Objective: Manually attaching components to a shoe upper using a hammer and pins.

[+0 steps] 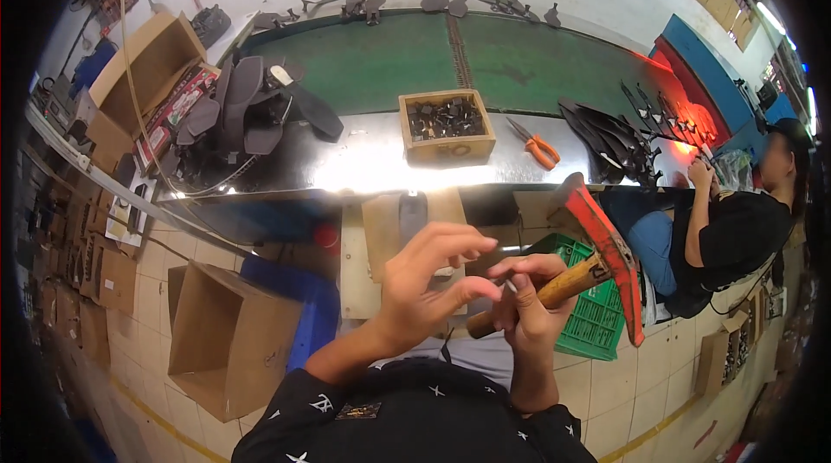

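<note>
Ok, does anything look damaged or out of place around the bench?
Nothing looks spilled. At left on the bench, the dark grey parts lie jumbled at mixed angles; red paint on the hammer in the right hand looks scuffed, perhaps just worn.

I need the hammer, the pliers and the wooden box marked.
Hammer (pixel 613 251), head view: on its red head.
Pliers (pixel 531 141), head view: around the pivot.
Wooden box (pixel 448 151), head view: on its near wall.

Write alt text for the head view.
A person's right hand holds a red-headed, wooden-handled hammer; the left hand is open nearby. Beyond, a shiny metal bench bears a rectangular wooden box of small dark parts and orange-handled pliers.
</note>
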{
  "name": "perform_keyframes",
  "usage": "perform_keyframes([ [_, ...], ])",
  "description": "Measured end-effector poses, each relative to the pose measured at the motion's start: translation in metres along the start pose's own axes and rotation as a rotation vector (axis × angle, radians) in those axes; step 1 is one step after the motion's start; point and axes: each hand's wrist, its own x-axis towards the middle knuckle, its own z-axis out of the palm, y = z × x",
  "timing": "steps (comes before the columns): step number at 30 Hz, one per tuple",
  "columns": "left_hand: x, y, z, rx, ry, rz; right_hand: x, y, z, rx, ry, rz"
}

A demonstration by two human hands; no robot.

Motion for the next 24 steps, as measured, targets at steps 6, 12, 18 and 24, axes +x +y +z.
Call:
perform_keyframes([
  [6,-0.003,-0.018,0.003,0.037,-0.006,0.169,0.0,0.024,0.007,0.031,0.111,-0.09],
  [12,0.007,-0.03,-0.019,0.202,-0.163,0.215,0.01,0.029,-0.011,-0.146,0.033,0.066],
  [18,0.002,-0.087,-0.031,0.282,-0.065,0.026,0.053,0.059,-0.032,-0.186,-0.169,0.268],
  [24,0.014,-0.195,-0.071,0.514,-0.284,-0.322,0.096,0.092,-0.028,-0.382,-0.254,0.319],
])
